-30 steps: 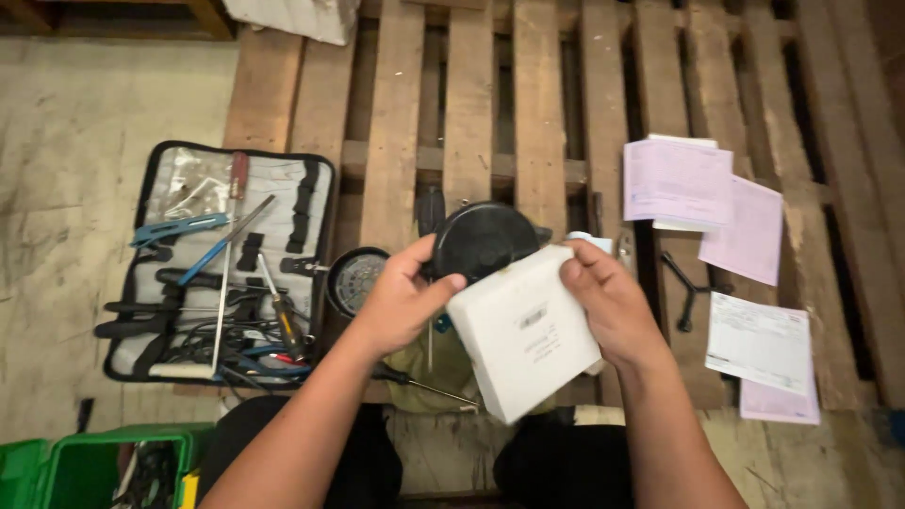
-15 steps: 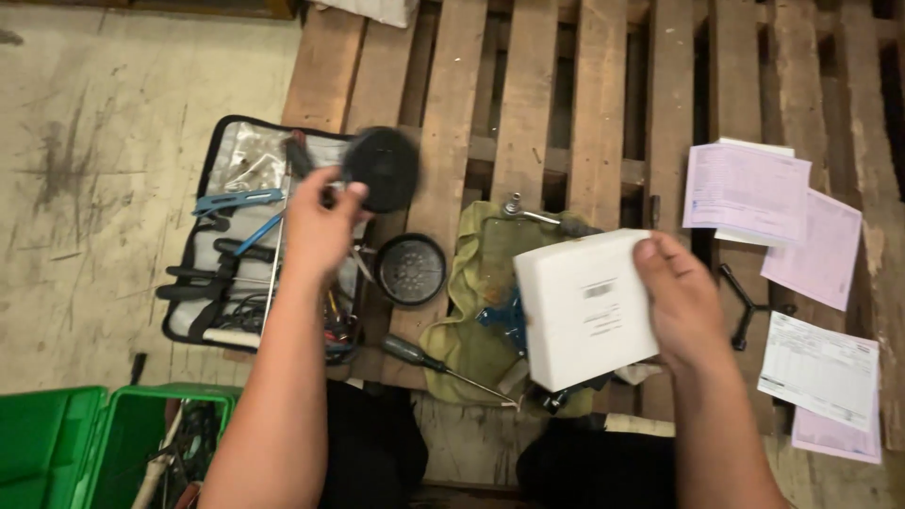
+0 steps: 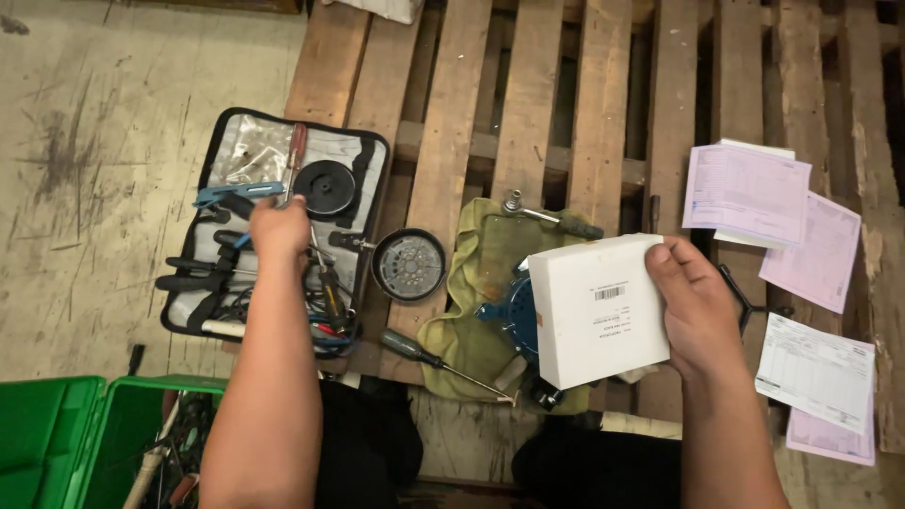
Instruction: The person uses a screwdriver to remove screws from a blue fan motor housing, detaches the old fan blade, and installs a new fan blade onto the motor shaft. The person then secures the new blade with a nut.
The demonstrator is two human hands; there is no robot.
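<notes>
My right hand (image 3: 693, 311) grips the right edge of a flat white cardboard box (image 3: 599, 320), held over a blue round part (image 3: 509, 311) that lies on an olive cloth (image 3: 471, 283). My left hand (image 3: 278, 228) is over the open black tool case (image 3: 368, 165), fingers among the tools and nothing held. Just beyond its fingertips a black disc (image 3: 325, 188) lies on the case, and a blue-handled tool (image 3: 226, 195) sits beside it. A round black cap with holes (image 3: 408, 265) rests between the case and the cloth.
Everything sits on a wooden pallet (image 3: 452, 113) over a concrete floor (image 3: 94, 141). A screwdriver (image 3: 429, 356) lies near the cloth's front edge. Pink and white papers (image 3: 792, 245) lie at the right. Green crates (image 3: 66, 434) stand at the lower left.
My left hand carried the black disc away from the box to the tool case and let it go there. My right hand kept hold of the white box.
</notes>
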